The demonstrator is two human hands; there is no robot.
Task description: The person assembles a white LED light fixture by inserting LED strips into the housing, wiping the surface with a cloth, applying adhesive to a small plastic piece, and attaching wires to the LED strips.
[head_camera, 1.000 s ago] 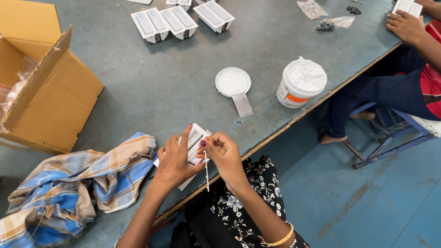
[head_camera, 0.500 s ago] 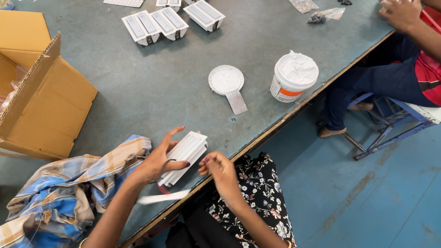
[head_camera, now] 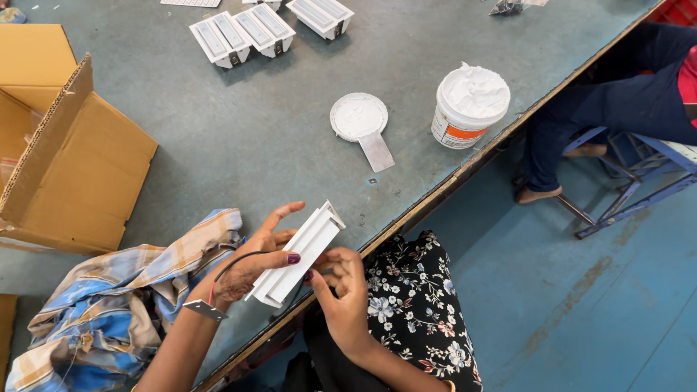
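My left hand (head_camera: 250,263) grips a long white finned housing (head_camera: 298,255) at the table's near edge, thumb across its side. Thin red and black wires (head_camera: 231,267) loop over that hand, and a small metal plate (head_camera: 204,310) hangs at the wrist. My right hand (head_camera: 341,284) touches the housing's lower end from the right, fingers curled; whether it pinches anything I cannot tell.
A checked blue cloth (head_camera: 109,297) lies left of my hands, an open cardboard box (head_camera: 65,167) beyond it. A white paste tub (head_camera: 470,105), its lid (head_camera: 359,116) with a flat spatula, and several white housings (head_camera: 243,35) sit farther off. Another person's legs (head_camera: 617,101) are at right.
My hands have drawn back toward the table's edge. The white housing has turned in my left hand from face-on to lengthwise, and my right hand has come back up to its end.
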